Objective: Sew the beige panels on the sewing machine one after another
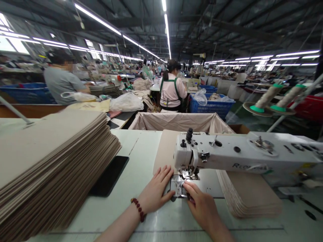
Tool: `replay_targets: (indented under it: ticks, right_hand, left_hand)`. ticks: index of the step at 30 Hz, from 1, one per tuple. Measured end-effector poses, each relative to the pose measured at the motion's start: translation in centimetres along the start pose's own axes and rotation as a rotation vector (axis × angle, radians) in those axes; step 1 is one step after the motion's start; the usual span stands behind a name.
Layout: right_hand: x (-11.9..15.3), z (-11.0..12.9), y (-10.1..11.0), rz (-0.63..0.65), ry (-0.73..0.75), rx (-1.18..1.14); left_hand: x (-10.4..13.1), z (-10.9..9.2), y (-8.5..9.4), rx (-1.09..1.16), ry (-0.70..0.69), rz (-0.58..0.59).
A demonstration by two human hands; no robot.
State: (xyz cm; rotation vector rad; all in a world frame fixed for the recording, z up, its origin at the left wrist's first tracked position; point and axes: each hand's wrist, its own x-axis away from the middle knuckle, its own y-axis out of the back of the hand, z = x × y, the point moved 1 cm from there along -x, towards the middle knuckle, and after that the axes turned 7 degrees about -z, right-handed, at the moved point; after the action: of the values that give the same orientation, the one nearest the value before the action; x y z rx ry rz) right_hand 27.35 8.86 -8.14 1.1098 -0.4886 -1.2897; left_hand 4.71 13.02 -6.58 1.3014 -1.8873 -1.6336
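A white sewing machine [217, 154] stands over the pale green tabletop. A beige fabric panel [165, 148] lies flat to the left of its head, running back behind it. My left hand [157, 188], with a dark red bead bracelet on the wrist, rests palm down, fingers stretched onto the panel's near edge. My right hand [200, 203] is at the metal needle plate [179, 190], just in front of the presser foot [188, 174]. Its fingers are together and curled at the tips; what they hold, if anything, is hidden.
A tall stack of beige panels [58, 161] fills the left, beside a black phone [111, 176]. More panels [252, 195] lie under the machine arm. Thread cones [268, 97] stand at right. Beyond the table are a cloth-lined bin [176, 121], blue crates [212, 104] and two people.
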Motion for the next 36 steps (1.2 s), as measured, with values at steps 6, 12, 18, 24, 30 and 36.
replay_targets:
  ticks: [6, 12, 18, 24, 30, 36]
  right_hand:
    - [0.2, 0.3, 0.2, -0.027, -0.005, -0.021]
    - [0.0, 0.5, 0.6, -0.051, 0.003, -0.026]
    - [1.5, 0.5, 2.3, -0.038, -0.003, -0.091]
    - [6.0, 1.3, 4.5, -0.020, -0.120, -0.207]
    - [8.6, 1.5, 5.2, 0.076, -0.168, -0.087]
    - [9.2, 1.0, 5.1, 0.044, -0.228, -0.060]
  left_hand:
    - [-0.1, -0.1, 0.3, -0.048, 0.016, -0.074]
    - [1.6, -0.2, 1.6, -0.174, 0.268, -0.217]
    - [11.6, 0.1, 0.6, -0.279, 0.366, -0.206]
    - [14.6, -1.6, 3.2, -0.081, 0.098, 0.056]
    - [8.9, -6.9, 2.3, 0.063, 0.028, 0.058]
    - [7.2, -13.8, -2.3, 0.129, -0.082, 0.036]
